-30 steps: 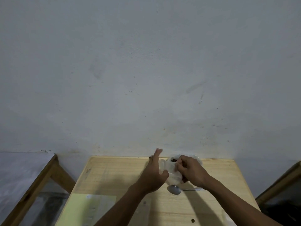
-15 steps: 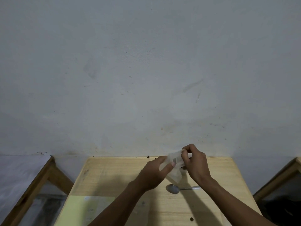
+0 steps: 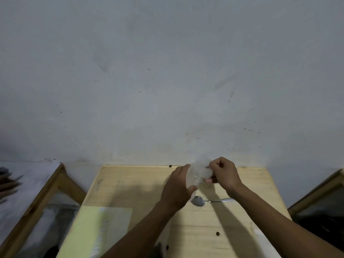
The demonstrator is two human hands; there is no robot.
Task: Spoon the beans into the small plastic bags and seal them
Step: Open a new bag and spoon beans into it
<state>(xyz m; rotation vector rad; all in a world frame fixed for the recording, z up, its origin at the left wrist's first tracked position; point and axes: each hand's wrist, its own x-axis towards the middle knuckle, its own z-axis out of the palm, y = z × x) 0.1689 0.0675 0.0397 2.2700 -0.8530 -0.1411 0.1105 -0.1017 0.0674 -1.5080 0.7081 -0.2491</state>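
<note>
A small clear plastic bag [image 3: 199, 172] is held up above the far edge of the wooden table [image 3: 137, 185], blurred by motion. My left hand [image 3: 178, 185] holds its left side, thumb under it and fingers stretched along it. My right hand [image 3: 224, 173] is curled into a fist and pinches the bag's upper right edge. A metal spoon [image 3: 199, 201] lies on the table just below the hands, bowl to the left, handle running right under my right forearm. The bean container is hidden behind the hands and bag. A few single beans [image 3: 217, 233] lie loose on the table.
A pale yellow sheet [image 3: 96, 229] lies on the table's near left part. A grey wall [image 3: 167, 81] rises straight behind the table. A wood-framed surface [image 3: 29, 185] stands to the left, another frame [image 3: 320, 198] to the right.
Both hands have lifted the bag from low over the table up to the table's far edge. My right hand has closed into a tighter fist on the bag's top.
</note>
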